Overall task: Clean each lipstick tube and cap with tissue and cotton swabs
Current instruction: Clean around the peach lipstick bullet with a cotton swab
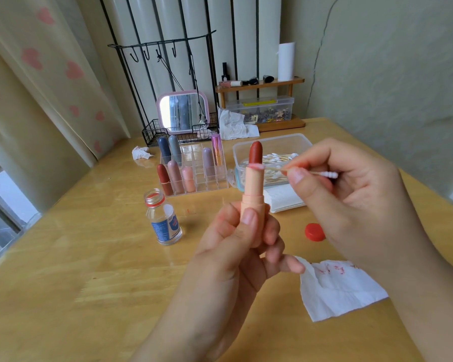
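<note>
Swabbing the tube's collar

Your left hand [242, 241] grips the lipstick tube [253, 202] upright; your right hand [351, 194] pinches the cotton swab [272, 168], tip at the rim. Next, work round gently.

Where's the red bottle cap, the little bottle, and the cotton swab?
Red bottle cap [315, 232], head view, its top.
Little bottle [165, 220], head view, its label.
Cotton swab [329, 175], head view, its white tip.

Uncapped peach lipstick tube [252, 192], upright, swabbed
</note>
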The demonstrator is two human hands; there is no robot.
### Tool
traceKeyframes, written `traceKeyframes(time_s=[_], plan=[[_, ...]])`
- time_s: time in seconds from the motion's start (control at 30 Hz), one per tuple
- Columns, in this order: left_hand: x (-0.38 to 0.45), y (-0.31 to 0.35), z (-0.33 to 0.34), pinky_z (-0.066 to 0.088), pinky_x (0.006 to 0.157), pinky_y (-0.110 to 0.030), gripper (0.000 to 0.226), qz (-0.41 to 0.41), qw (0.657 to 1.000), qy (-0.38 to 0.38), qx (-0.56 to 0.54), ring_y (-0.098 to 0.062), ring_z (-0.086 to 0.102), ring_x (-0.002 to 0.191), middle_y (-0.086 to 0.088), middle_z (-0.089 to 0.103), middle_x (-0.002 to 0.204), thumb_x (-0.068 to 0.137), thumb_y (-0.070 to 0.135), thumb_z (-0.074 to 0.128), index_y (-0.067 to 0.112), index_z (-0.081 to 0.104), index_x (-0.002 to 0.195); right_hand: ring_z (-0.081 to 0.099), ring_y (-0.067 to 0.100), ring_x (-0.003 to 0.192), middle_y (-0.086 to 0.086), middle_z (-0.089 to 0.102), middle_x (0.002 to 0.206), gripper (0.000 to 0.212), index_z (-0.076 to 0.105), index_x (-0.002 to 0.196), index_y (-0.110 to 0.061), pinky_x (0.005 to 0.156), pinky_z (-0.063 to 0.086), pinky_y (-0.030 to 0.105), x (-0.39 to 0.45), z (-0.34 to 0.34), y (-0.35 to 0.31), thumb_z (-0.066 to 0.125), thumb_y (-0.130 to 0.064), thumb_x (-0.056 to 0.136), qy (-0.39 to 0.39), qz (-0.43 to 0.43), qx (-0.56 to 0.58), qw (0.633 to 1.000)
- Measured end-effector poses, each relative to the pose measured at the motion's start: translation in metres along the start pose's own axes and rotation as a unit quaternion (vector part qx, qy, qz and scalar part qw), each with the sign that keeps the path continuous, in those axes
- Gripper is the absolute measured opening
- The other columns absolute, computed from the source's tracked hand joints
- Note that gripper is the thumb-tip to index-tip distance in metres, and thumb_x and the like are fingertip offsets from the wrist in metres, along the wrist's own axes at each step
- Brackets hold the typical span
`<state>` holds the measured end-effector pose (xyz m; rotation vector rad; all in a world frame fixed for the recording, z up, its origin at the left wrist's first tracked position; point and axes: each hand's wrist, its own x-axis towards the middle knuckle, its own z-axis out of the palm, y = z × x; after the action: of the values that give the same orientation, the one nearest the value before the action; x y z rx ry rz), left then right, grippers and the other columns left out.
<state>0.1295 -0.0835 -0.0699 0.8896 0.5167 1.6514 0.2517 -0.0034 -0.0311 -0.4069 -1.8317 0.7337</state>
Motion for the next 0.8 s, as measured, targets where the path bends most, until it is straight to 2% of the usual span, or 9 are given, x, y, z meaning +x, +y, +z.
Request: traceKeyframes(time_s=[0.13,0.23,0.3,0.33,0.4,0.47,0.67,0.8], plan=[[0.0008,-0.0014,-0.0017,0.052,0.061,-0.035,0.026,-0.009,1.0,-0.015,-0.011,-0.015,0.049,0.06,-0.006,0.055,0.075,0.085,0.024,0.065,0.001,0.064,0.097,0.035,0.007,0.048,-0.008,0.035,0.05,0.01,0.059,0.071,-0.017,0.045,0.036,0.016,-0.0019,-0.0004,0.0021,0.06,-0.021,0.08,-0.031,0.028,0.012,0.999],[0.002,-0.0017,-0.0035,0.052,0.061,-0.034,0.024,-0.014,1.0,-0.014,-0.015,-0.014,0.048,0.058,-0.005,0.054,0.073,0.087,0.025,0.063,0.004,0.067,0.098,0.039,0.008,0.05,-0.006,0.045,0.054,0.008,0.062,0.075,-0.019,0.045,0.036,0.015,-0.0001,0.0004,0.0012,0.06,-0.02,0.083,-0.016,0.024,0.03,0.999],[0.0024,-0.0017,-0.0038,0.052,0.063,-0.034,0.028,-0.019,0.999,-0.032,-0.034,-0.014,0.047,0.058,-0.004,0.052,0.072,0.086,0.027,0.065,0.003,0.066,0.101,0.044,0.014,0.055,0.002,0.053,0.065,0.009,0.062,0.08,-0.02,0.049,0.038,0.019,0.0016,0.0007,0.0015,0.058,-0.026,0.084,-0.008,0.008,0.023,1.0],[0.0024,-0.0016,-0.0038,0.052,0.064,-0.034,0.03,-0.024,0.998,-0.036,-0.044,-0.014,0.046,0.058,-0.004,0.052,0.072,0.086,0.028,0.065,0.003,0.065,0.102,0.043,0.012,0.055,0.001,0.052,0.064,0.009,0.062,0.08,-0.019,0.05,0.037,0.018,0.0017,0.0005,0.0021,0.057,-0.026,0.084,-0.012,0.007,0.025,1.0],[0.0015,-0.0009,-0.0038,0.051,0.065,-0.035,0.03,-0.031,0.997,-0.042,-0.06,-0.014,0.045,0.058,-0.005,0.05,0.072,0.088,0.026,0.062,0.001,0.063,0.104,0.038,0.007,0.051,-0.008,0.043,0.054,0.01,0.061,0.074,-0.017,0.048,0.034,0.013,0.0003,-0.0005,0.003,0.059,-0.023,0.081,-0.027,0.017,0.036,0.999],[0.0004,-0.0001,-0.0026,0.05,0.065,-0.035,0.03,-0.033,0.996,-0.045,-0.065,-0.014,0.043,0.058,-0.005,0.048,0.072,0.089,0.025,0.061,0.0,0.062,0.106,0.035,0.006,0.05,-0.01,0.036,0.052,0.012,0.06,0.072,-0.017,0.047,0.034,0.013,-0.0009,-0.0006,0.0025,0.056,-0.026,0.078,-0.041,0.021,0.036,0.998],[0.0008,0.0016,-0.0023,0.049,0.063,-0.031,0.035,-0.02,0.998,-0.043,-0.045,-0.012,0.04,0.057,-0.002,0.047,0.07,0.086,0.023,0.065,0.009,0.041,0.106,0.038,0.009,0.053,0.005,0.045,0.059,0.007,0.063,0.079,-0.022,0.049,0.036,0.016,0.0005,0.0012,0.0039,0.06,-0.024,0.086,-0.009,0.009,0.025,1.0],[0.0015,0.0001,-0.0019,0.049,0.061,-0.029,0.028,-0.012,0.999,-0.03,-0.014,-0.01,0.041,0.053,0.0,0.046,0.067,0.085,0.02,0.063,0.009,0.041,0.099,0.035,0.009,0.049,-0.008,0.033,0.053,0.011,0.061,0.074,-0.019,0.045,0.036,0.021,-0.0021,0.001,-0.0005,0.057,-0.027,0.08,-0.035,0.008,-0.007,0.999]])
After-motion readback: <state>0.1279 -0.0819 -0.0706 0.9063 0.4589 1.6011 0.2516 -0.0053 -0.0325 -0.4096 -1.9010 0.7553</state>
